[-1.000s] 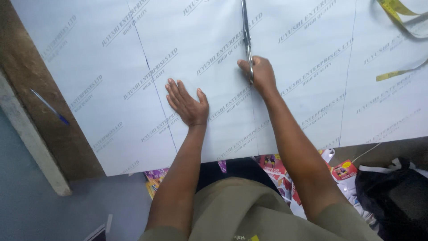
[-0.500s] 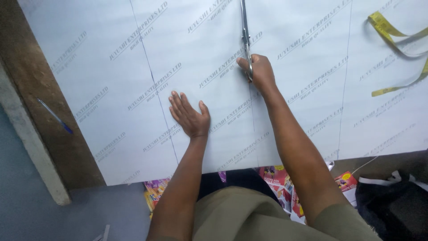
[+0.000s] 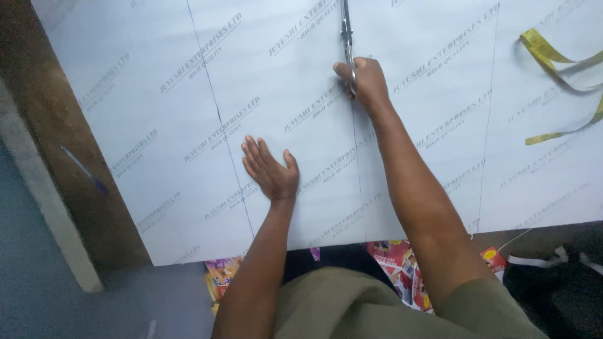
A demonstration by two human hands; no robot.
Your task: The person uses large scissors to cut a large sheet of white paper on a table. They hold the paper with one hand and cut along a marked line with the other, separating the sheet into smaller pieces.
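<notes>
A large white sheet (image 3: 157, 81) with faint repeated print and thin drawn lines covers the table. My right hand (image 3: 365, 80) grips a pair of metal scissors (image 3: 345, 34) whose blades point away from me along one drawn line, with a cut running back toward the near edge. My left hand (image 3: 270, 171) lies flat on the sheet with its fingers spread, to the left of the cut, between two drawn lines.
A yellow measuring tape (image 3: 556, 59) curls on the sheet at the right. A blue pen (image 3: 83, 169) lies on the brown table edge (image 3: 59, 144) at the left. Colourful wrappers (image 3: 402, 270) lie on the floor near my legs, and a dark bag (image 3: 556, 282) at the lower right.
The view has shifted slightly, so hands and sheet sit a little lower and to the right. The scissors stay on the same line and my left hand remains flat.
</notes>
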